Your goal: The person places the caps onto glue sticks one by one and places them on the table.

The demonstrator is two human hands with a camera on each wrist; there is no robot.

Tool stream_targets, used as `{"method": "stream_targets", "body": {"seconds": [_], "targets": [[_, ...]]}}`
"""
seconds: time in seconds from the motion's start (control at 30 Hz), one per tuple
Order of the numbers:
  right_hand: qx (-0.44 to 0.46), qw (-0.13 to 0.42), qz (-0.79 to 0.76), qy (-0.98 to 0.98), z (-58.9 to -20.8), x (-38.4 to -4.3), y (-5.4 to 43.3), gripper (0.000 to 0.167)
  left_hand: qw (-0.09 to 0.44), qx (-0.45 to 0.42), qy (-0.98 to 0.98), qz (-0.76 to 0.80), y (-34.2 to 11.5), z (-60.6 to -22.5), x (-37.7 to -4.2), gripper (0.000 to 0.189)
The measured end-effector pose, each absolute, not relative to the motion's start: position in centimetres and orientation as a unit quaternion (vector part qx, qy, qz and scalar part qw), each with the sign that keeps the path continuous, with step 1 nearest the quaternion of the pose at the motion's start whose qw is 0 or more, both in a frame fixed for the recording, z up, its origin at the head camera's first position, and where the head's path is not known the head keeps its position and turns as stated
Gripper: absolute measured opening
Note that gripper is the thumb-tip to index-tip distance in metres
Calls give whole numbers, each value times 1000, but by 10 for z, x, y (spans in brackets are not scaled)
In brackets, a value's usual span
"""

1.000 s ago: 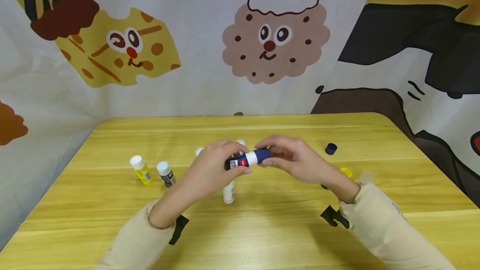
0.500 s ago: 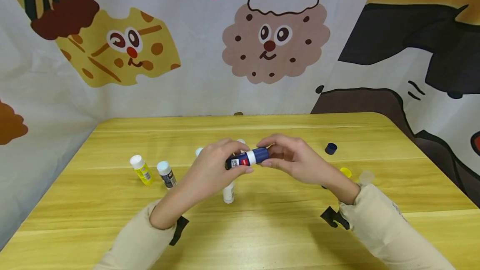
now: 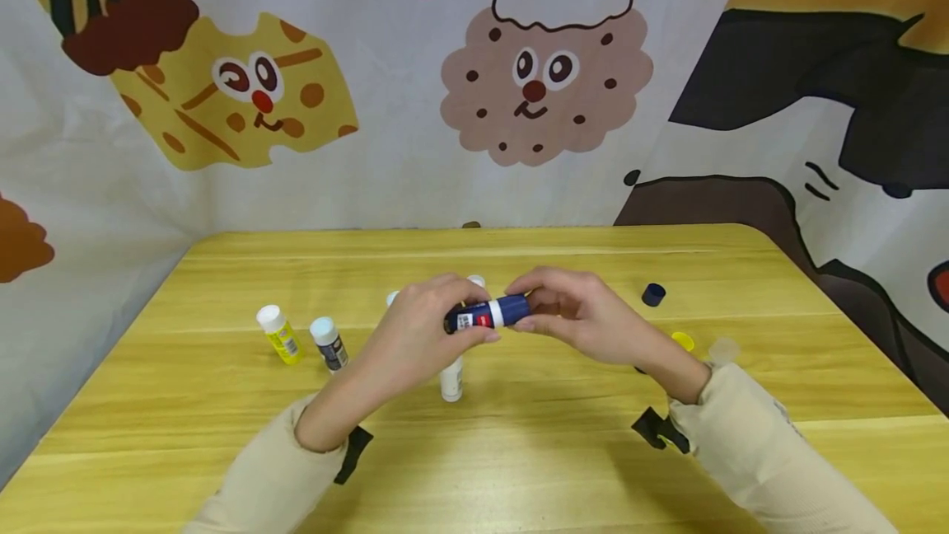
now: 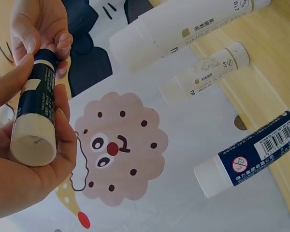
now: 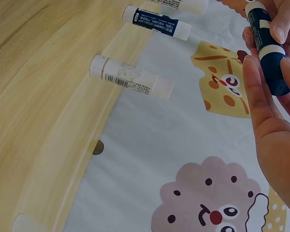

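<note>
My left hand [image 3: 415, 328] grips the body of a dark blue glue stick [image 3: 467, 320] above the table. At its other end, the thumb and fingers of my right hand [image 3: 586, 311] pinch the dark blue cap [image 3: 513, 308]. A narrow white band shows between cap and body. The stick lies nearly level, its cap end slightly higher. In the left wrist view its white base [image 4: 34, 145] faces the camera. Below the hands stands a white glue stick [image 3: 451, 382], its upper part hidden by my left hand.
To the left stand a yellow glue stick [image 3: 283, 339] and a dark one with a pale top [image 3: 329, 343]. Two pale tops show behind my left hand. At right lie a dark blue cap [image 3: 654, 295], a yellow cap [image 3: 683, 341] and a translucent cap [image 3: 723, 350].
The dark blue cap has slid left toward the glue stick's body, and the white band between them has narrowed. My right hand has barely moved; both hands keep their hold.
</note>
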State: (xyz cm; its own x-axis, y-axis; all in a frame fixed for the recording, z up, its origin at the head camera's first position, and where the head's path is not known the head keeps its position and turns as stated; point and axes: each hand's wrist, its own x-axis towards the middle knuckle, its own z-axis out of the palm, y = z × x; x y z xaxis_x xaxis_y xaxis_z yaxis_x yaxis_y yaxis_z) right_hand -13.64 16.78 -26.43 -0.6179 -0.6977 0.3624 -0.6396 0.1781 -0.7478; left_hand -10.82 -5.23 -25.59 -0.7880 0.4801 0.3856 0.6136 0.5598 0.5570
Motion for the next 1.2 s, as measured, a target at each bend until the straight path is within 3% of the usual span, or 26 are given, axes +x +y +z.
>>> {"method": "stream_targets", "body": {"seconds": [1.2], "targets": [[-435, 42, -482, 759, -267, -135, 164, 27, 96, -330, -876, -339, -53, -256, -108, 25]]}}
